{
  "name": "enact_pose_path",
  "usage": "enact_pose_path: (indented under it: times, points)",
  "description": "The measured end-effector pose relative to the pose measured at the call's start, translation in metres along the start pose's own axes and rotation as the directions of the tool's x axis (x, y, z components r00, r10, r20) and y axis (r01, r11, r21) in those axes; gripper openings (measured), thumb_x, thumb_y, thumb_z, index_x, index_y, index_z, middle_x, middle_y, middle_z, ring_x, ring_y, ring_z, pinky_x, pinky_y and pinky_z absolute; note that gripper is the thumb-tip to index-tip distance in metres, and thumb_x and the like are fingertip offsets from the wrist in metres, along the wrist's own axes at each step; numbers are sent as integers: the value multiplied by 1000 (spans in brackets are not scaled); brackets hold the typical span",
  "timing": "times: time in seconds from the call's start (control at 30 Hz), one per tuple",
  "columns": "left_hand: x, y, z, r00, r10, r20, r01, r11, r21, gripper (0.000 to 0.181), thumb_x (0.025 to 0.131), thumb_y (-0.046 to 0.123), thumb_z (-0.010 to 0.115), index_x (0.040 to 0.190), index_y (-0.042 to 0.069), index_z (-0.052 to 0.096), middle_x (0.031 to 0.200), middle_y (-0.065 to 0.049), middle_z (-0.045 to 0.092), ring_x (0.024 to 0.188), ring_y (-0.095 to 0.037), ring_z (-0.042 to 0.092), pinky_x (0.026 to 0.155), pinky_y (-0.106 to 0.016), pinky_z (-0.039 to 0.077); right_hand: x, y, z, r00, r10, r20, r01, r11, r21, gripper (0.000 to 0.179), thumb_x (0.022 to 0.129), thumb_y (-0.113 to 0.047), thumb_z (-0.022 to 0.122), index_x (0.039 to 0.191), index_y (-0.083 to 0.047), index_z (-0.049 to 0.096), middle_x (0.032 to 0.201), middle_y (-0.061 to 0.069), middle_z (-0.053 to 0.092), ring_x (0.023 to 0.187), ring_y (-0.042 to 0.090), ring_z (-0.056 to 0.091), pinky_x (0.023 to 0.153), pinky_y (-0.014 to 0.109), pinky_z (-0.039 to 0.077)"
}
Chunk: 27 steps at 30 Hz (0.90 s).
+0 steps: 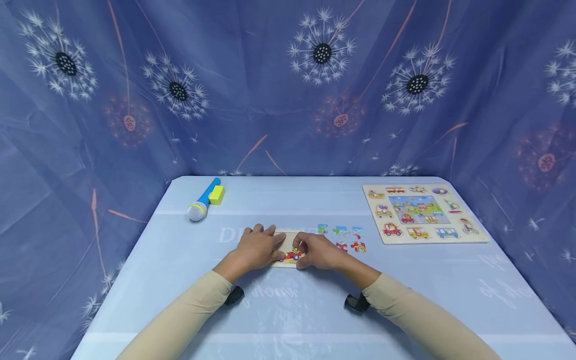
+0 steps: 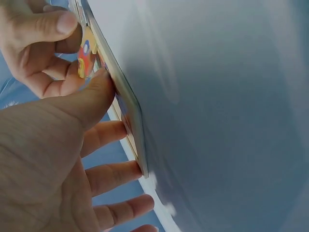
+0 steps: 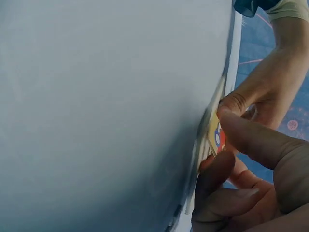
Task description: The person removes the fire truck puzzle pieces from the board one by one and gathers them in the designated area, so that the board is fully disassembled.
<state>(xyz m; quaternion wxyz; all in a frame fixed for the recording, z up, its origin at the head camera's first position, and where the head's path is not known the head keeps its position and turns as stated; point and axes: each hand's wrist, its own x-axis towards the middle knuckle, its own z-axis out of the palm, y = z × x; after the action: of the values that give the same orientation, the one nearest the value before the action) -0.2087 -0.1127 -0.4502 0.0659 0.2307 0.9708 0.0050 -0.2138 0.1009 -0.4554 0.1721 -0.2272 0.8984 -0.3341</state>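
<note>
A small wooden puzzle board (image 1: 286, 243) lies on the table in front of me, with red and yellow picture parts on its near side. My left hand (image 1: 258, 248) rests over its left part; in the left wrist view its thumb presses near the edge and the extended fingers spread along the board. Between thumb and fingers, my right hand (image 1: 318, 251) pinches a yellow and red puzzle piece (image 2: 87, 52) with a blue and white wheel on it. That piece stands tilted against the board's surface. Fingers cover much of the board in the head view.
Several loose puzzle pieces (image 1: 358, 246) lie just beyond my right hand. A larger wooden picture board (image 1: 420, 240) with vehicles is at the right. At the back left are a blue toy microphone (image 1: 196, 211) and a yellow block (image 1: 217, 195). Patterned blue cloth (image 1: 252, 100) hangs behind the table.
</note>
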Motion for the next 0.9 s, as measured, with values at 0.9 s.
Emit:
enact_pose_path:
  times: [0.9]
  points:
    - [-8,7,7,995,16,-100,-9,998,68,47,96,55,64,129,22,67,121,-8,64,104,-33,54,87,-55,45,-81,85,-53,996,81,-44,-70,977,203,40,84,-9,82,119,-7,64,78,3,50,70,15,46,60,25,38]
